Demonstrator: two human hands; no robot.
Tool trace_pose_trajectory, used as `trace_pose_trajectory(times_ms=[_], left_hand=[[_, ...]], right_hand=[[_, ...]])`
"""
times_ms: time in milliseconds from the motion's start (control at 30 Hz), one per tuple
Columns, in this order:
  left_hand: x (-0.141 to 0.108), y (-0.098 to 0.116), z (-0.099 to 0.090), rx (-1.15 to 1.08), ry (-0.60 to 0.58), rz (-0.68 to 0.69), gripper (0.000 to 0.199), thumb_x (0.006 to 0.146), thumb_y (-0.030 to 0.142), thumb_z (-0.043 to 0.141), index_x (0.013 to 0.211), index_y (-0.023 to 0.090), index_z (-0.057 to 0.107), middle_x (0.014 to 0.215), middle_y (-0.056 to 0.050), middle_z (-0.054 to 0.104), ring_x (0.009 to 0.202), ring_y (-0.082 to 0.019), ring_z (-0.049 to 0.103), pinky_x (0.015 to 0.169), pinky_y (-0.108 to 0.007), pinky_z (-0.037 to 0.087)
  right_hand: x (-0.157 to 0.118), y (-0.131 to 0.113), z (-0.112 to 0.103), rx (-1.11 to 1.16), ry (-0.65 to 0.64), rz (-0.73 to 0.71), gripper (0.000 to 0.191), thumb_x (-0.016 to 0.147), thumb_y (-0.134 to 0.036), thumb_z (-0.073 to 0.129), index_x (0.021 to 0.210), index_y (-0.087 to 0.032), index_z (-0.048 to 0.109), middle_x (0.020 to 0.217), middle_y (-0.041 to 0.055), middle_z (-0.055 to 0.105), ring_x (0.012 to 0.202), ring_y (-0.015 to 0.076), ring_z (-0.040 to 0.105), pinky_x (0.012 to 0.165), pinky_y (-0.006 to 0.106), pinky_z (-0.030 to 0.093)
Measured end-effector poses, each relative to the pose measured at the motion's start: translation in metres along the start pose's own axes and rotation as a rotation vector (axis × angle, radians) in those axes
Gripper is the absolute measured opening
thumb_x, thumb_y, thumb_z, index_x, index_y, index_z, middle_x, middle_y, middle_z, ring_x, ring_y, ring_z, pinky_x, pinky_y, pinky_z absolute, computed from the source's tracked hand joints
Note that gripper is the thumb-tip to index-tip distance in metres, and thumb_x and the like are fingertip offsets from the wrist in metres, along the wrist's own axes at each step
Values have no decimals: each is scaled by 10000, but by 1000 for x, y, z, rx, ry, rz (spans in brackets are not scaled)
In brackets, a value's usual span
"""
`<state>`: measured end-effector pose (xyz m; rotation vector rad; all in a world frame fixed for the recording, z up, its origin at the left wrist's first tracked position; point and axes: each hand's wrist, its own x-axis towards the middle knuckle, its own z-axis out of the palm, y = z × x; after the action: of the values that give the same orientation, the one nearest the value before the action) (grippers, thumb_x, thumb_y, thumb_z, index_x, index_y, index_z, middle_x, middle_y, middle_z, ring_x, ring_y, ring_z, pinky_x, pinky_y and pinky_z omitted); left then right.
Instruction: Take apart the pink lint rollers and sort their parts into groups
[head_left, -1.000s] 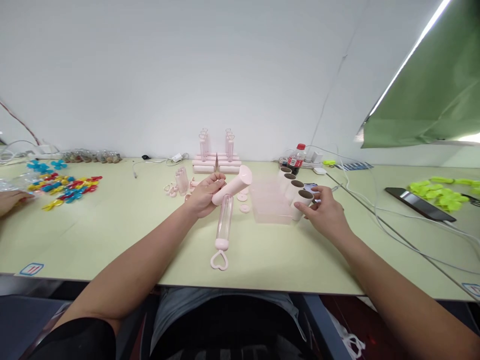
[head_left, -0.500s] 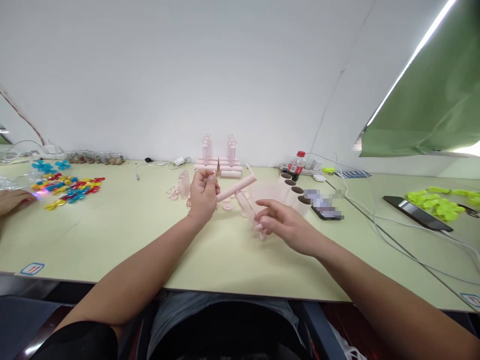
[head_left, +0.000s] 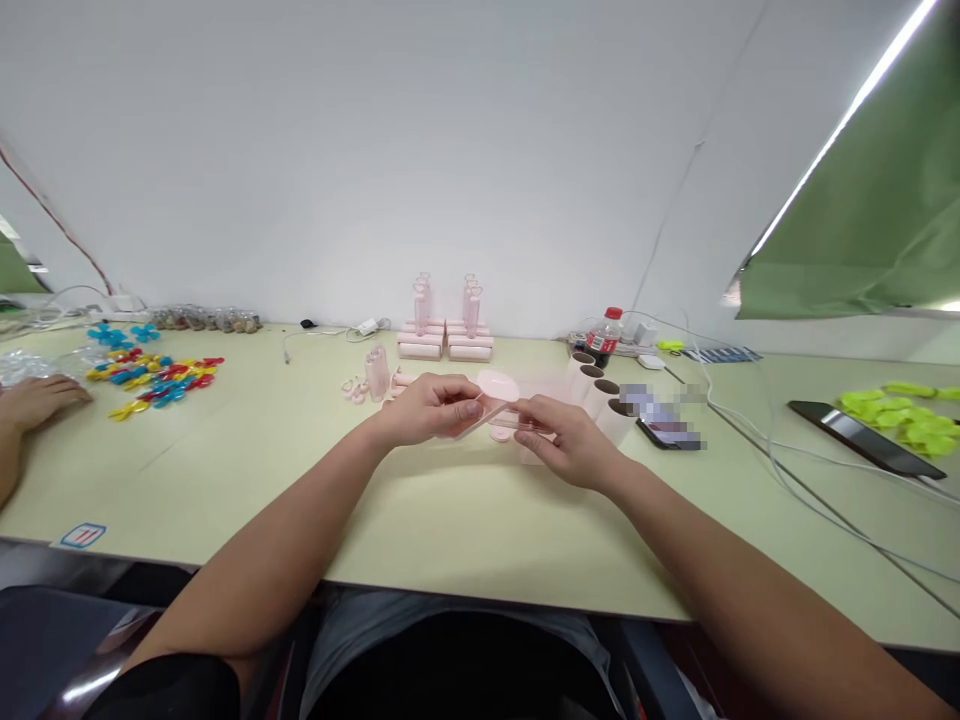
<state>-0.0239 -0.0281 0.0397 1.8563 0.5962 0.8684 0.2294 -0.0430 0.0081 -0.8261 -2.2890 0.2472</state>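
My left hand (head_left: 439,408) is closed on a pale pink plastic tube whose round end disc (head_left: 498,386) faces up between my hands. My right hand (head_left: 564,440) pinches a slim clear-pink plastic strip (head_left: 529,421), its tip close to the tube; whether the two parts touch cannot be made out. Small pink parts (head_left: 501,433) lie on the table just beneath. To the left stand a bundle of clear-pink handles (head_left: 376,374) and small pink rings (head_left: 355,390). White paper rolls (head_left: 616,420) with brown cores stand upright beyond my right hand.
Assembled pink rollers (head_left: 470,346) with upright clear handles are stacked by the wall. A cola bottle (head_left: 604,336), a phone (head_left: 667,432) and a black tablet (head_left: 862,438) sit to the right, with white cables. Coloured plastic pieces (head_left: 161,378) and another person's hand (head_left: 46,402) are at left.
My right hand has risen and moved in toward the left, bringing the clear-pink strip to the tube. My left hand has turned the tube so its end disc faces up.
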Motion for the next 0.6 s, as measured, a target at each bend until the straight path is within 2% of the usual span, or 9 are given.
trace_pose_trajectory(times_ms=[133, 367, 467, 600], left_hand=[[-1, 0, -3, -1, -151, -13, 341, 883, 487, 590, 744, 180, 641, 586, -10, 473, 515, -115, 390, 495, -257, 318], [-3, 1, -7, 21, -157, -42, 270, 796, 423, 721, 825, 155, 743, 745, -97, 670, 645, -184, 585, 579, -290, 460], [-2, 2, -5, -34, -141, -48, 256, 787, 389, 740, 864, 145, 747, 773, -97, 678, 695, -199, 631, 641, -309, 512], [-2, 2, -3, -129, -135, -91, 276, 763, 371, 771, 888, 131, 718, 781, -80, 680, 685, -185, 669, 633, -296, 540]], right_hand=[[2, 1, 0, 38, -28, -36, 306, 931, -286, 537, 1218, -220, 620, 872, 73, 674, 753, 200, 616, 657, 340, 501], [0, 4, 2, 140, -59, -64, 327, 929, -303, 561, 1240, -231, 631, 885, 66, 687, 737, 183, 604, 652, 320, 495], [-1, 5, 1, 161, -63, -54, 330, 928, -317, 572, 1237, -219, 636, 892, 67, 696, 718, 173, 599, 638, 306, 484], [0, 6, 1, 186, -79, -71, 329, 928, -307, 582, 1230, -191, 637, 869, 64, 695, 699, 152, 590, 612, 272, 459]])
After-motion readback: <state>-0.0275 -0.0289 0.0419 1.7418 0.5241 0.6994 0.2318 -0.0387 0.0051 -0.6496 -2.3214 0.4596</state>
